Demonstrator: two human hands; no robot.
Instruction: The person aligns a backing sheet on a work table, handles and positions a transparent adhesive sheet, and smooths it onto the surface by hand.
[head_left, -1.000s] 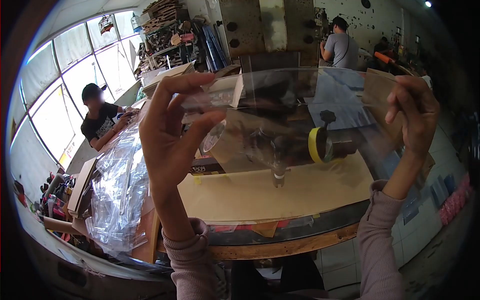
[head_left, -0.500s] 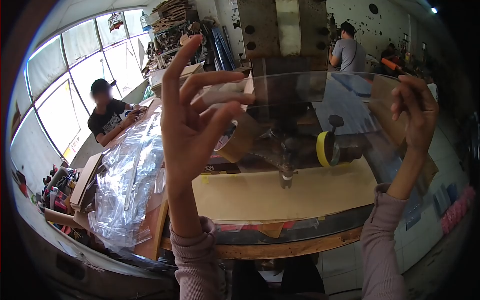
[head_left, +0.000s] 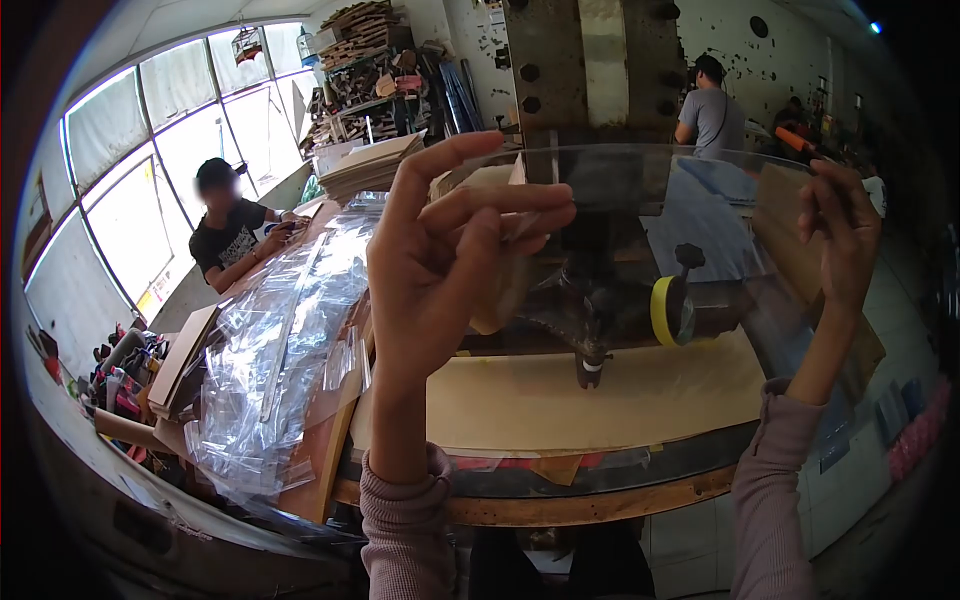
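A large clear plastic sheet [head_left: 620,180] is stretched between my two hands, its curved top edge catching the light. My left hand [head_left: 440,255] pinches the sheet's left side between thumb and fingers. At the right corner, the fingers of my right hand [head_left: 838,225] are closed on the same sheet. Through the plastic I see a dark metal machine part [head_left: 590,320] and a yellow ring [head_left: 664,311] on a dark cylinder. Beneath lies a tan board [head_left: 560,400] on the work table. A brown roll [head_left: 490,305] is partly hidden behind my left hand.
A pile of shiny clear plastic pieces [head_left: 265,370] covers the table at left. One person [head_left: 235,230] sits beyond it; another person [head_left: 712,110] stands at the back right. A thick machine column [head_left: 605,60] rises ahead. Cardboard sheets [head_left: 370,165] are stacked behind the pile.
My left hand has moved right and its spread fingers have come together at the sheet. My right hand stays at the right corner. The view has shifted slightly.
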